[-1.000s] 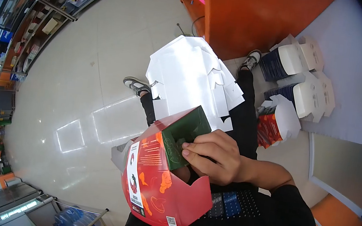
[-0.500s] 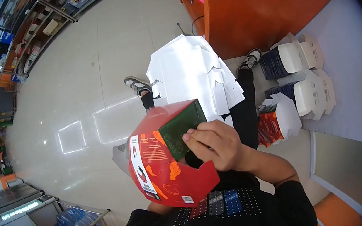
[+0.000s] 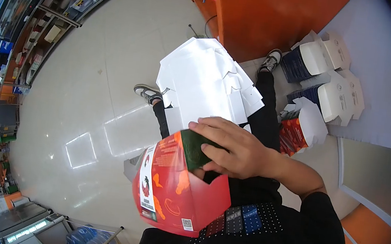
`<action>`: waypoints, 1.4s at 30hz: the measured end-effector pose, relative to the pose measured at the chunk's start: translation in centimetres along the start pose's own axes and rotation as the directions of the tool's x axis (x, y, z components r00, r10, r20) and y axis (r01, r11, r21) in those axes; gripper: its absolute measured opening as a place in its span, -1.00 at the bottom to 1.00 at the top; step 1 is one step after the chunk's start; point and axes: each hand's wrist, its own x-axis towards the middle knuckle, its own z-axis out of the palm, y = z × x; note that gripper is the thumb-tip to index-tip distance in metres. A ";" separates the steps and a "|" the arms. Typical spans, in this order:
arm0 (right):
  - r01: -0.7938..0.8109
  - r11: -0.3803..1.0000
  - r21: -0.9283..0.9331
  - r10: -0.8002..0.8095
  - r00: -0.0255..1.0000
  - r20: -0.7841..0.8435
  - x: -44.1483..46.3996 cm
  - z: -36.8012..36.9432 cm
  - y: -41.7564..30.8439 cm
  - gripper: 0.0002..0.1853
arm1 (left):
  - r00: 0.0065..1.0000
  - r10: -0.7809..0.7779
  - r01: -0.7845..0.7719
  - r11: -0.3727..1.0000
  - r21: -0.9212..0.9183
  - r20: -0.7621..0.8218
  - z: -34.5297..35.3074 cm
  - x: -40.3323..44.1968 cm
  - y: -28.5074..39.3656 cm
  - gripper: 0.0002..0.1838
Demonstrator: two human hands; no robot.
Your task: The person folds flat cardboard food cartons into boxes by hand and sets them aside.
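A red carton point(image 3: 174, 188) with orange drawings, a white label strip and a green flap point(image 3: 196, 149) is held over my lap. My right hand point(image 3: 236, 147) grips the green flap from above, its fingers bent over the flap's edge. Of my left hand point(image 3: 199, 173) only a small patch of skin shows in the carton's opening; its fingers are hidden. Beyond the carton, a stack of flat white cartons point(image 3: 201, 81) with cut flaps lies across my legs.
Folded dark blue and white boxes point(image 3: 312, 58) stand on the floor at the right, by the wall. Near them is a red and white box point(image 3: 295, 132). An orange cabinet point(image 3: 268, 18) rises at the top. Shelves point(image 3: 45, 28) line the upper left; bottles point(image 3: 86, 237) sit at the bottom.
The carton first rose and tilted, then came back down, its green flap now folded lower. My right hand has shifted from the flap's side to over its top edge.
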 end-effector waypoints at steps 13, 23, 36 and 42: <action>-0.577 0.632 0.518 0.766 0.567 -0.303 -3.9 4.5 3.9 -0.57 | 0.998 0.066 -0.063 0.815 0.577 0.016 0.6 0.8 0.4 -0.59; -0.218 0.210 0.953 0.977 0.094 -0.193 -2.7 5.8 5.0 -0.49 | 0.794 0.407 0.139 0.602 0.786 -0.452 -2.2 -1.4 -0.4 -0.08; -0.726 0.127 0.676 0.690 0.554 0.466 -4.1 3.2 4.6 -0.62 | 0.943 0.313 -0.207 0.292 0.934 0.111 -6.0 0.5 -4.3 -0.35; -0.482 0.048 0.875 0.772 0.573 0.274 -3.4 5.6 6.1 -0.57 | 0.966 0.031 -0.257 0.212 0.943 0.257 -6.8 -0.4 -5.4 -0.13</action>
